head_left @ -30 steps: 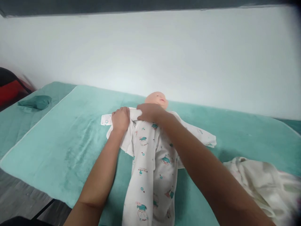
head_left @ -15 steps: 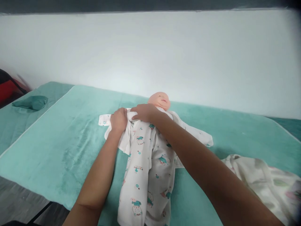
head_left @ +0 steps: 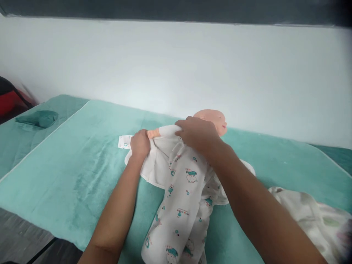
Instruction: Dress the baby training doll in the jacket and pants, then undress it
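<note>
A baby doll point(head_left: 210, 114) lies on its back, its head turned to the right. It wears white printed pants point(head_left: 183, 194), and a white printed jacket point(head_left: 154, 172) is spread open under it. My left hand point(head_left: 140, 143) is closed at the jacket's left sleeve point(head_left: 124, 142), where the doll's forearm point(head_left: 153, 133) meets my fingers; the doll's hand is hidden. With fingers wrapped over the doll's shoulder, my right hand point(head_left: 196, 134) grips near the rolled white cloth point(head_left: 168, 130) on the upper arm. My right forearm covers part of the doll's chest and the jacket's right side.
Under the doll is a padded table with a teal cover point(head_left: 90, 161); a face hole point(head_left: 38, 119) is at its left end. A crumpled cream floral cloth point(head_left: 308, 216) lies at the right. A white wall point(head_left: 176, 66) stands behind, and a red and black object point(head_left: 11, 101) is at far left.
The doll's upper body and head have tipped to the right. My right hand has moved right with the shoulder, and the doll's bare forearm now shows beside my left hand.
</note>
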Action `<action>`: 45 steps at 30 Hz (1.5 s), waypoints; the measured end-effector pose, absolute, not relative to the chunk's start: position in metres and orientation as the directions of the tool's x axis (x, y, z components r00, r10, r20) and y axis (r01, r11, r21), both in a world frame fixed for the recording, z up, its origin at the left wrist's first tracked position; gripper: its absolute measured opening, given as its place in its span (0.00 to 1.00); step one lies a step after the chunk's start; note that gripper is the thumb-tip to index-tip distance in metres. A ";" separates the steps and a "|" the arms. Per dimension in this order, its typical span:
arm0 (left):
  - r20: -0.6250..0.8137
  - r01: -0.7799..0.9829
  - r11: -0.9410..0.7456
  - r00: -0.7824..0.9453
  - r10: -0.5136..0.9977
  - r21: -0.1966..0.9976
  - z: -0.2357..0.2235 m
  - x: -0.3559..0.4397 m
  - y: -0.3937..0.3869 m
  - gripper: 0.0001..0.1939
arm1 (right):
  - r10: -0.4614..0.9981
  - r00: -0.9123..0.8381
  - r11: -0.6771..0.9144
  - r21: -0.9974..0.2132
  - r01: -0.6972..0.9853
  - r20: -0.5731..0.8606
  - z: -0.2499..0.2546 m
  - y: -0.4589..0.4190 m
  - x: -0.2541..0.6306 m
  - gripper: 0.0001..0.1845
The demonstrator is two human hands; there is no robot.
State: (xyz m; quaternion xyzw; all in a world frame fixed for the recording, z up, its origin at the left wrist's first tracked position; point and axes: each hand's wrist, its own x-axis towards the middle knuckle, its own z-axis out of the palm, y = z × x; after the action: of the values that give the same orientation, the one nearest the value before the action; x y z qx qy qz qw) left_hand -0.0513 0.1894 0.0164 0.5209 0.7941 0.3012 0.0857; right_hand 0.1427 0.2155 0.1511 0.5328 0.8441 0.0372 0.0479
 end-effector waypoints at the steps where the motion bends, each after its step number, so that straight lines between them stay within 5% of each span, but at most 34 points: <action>1: 0.199 0.725 0.247 -0.469 0.860 0.643 0.015 -0.054 0.190 0.14 | 0.908 -0.418 0.418 0.107 0.902 -0.025 0.150 0.214 0.143 0.14; 5: 0.418 0.511 -0.022 -0.677 0.605 0.859 0.016 -0.058 0.189 0.19 | 0.864 -0.503 0.503 0.060 0.862 -0.011 0.141 0.216 0.135 0.15; 7: 0.539 0.562 -0.124 -0.671 0.510 0.818 0.018 -0.054 0.188 0.18 | 0.828 -0.559 0.560 0.038 0.827 -0.046 0.133 0.221 0.120 0.15; 10: 0.642 0.712 -0.174 -0.464 0.610 0.680 0.020 -0.047 0.187 0.17 | 0.789 -0.610 0.612 0.001 0.791 -0.080 0.121 0.231 0.092 0.15; 17: 0.466 0.775 -0.011 -0.369 0.804 0.631 0.019 -0.045 0.191 0.16 | 0.785 -0.614 0.611 -0.281 0.740 0.088 0.099 0.237 0.094 0.19; 23: 0.433 0.773 0.005 -0.361 0.826 0.634 0.021 -0.041 0.190 0.17 | 0.896 -0.202 0.441 -0.737 0.513 0.395 0.045 0.211 0.196 0.25; 29: 0.441 0.760 -0.019 -0.357 0.823 0.650 0.019 -0.042 0.190 0.17 | 0.899 -0.058 0.284 -0.476 0.832 0.435 -0.005 0.191 0.262 0.26; 37: 0.458 0.590 -0.170 -0.380 0.804 0.789 0.037 -0.022 0.168 0.12 | 0.908 0.072 0.212 -0.598 0.773 0.414 -0.003 0.203 0.267 0.24; 41: 0.517 0.581 -0.364 -0.118 0.848 0.729 0.060 0.012 0.140 0.11 | 0.923 0.096 0.167 -0.613 0.773 0.373 0.001 0.201 0.264 0.22; 45: 0.478 0.731 -0.482 0.241 0.844 0.483 0.077 0.048 0.135 0.13 | 0.927 0.193 0.051 -0.617 0.785 0.322 0.004 0.197 0.263 0.22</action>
State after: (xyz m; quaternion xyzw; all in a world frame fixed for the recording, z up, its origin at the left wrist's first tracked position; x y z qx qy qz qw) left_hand 0.0477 0.1353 0.0774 0.7837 0.5026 0.3562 0.0795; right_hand 0.2627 0.1973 0.0035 0.6819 0.6276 -0.0977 -0.3628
